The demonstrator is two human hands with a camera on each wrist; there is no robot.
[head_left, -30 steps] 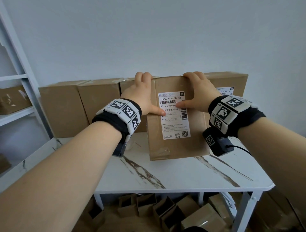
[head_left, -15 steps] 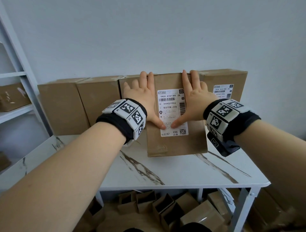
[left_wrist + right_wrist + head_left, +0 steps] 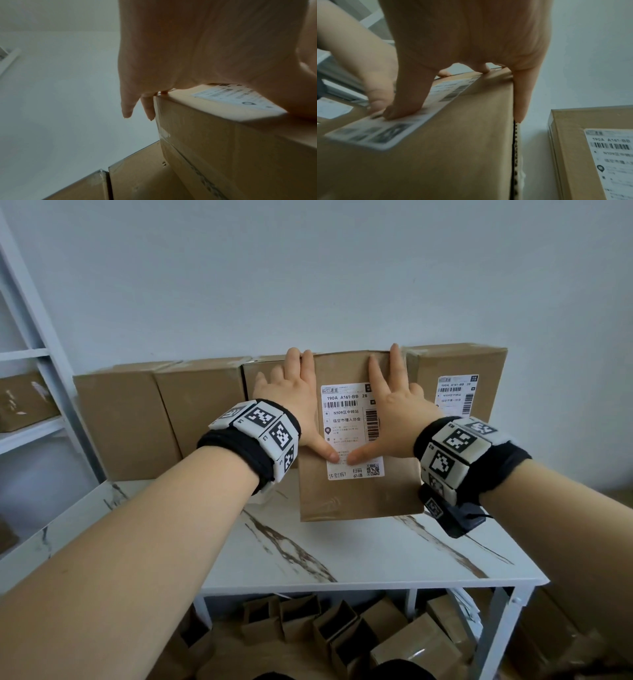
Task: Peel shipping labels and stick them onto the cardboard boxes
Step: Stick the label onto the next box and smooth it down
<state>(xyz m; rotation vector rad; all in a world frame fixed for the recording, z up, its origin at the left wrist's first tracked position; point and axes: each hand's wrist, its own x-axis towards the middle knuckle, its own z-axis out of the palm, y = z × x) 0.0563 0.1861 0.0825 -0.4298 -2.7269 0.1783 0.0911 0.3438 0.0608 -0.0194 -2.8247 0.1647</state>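
Vs half a sec ago my thumbs sit lower on the shipping label (image 3: 352, 430), now near its bottom edge; a full sec back the fingers were hooked over the box top, now they lie flat up the front.

Containers: the cardboard box (image 3: 359, 491) stands upright on the marble table (image 3: 359, 559), closed, contents not visible. Behind it a row of closed boxes (image 3: 164, 412) runs from 9 to 3 o'clock along the wall; the labelled box (image 3: 455, 378) at 3 o'clock already carries its own label (image 3: 457, 393). Under the table, at 6 o'clock, open empty cartons (image 3: 325, 631) in a heap. A shelf unit (image 3: 37, 392) at 9 o'clock holds another box.

Left hand (image 3: 291, 402): spread flat, fingers straight, palm on the box front at the label's left edge, thumb tip pressing the label low down. Left wrist view shows two fingers (image 3: 126, 106) hanging past the box's side edge.

Right hand (image 3: 397, 412): also flat & spread, thumb tip on the label touching-close to the left thumb; little finger (image 3: 522, 97) runs along the box's right edge. Neither hand grips anything, both just press.
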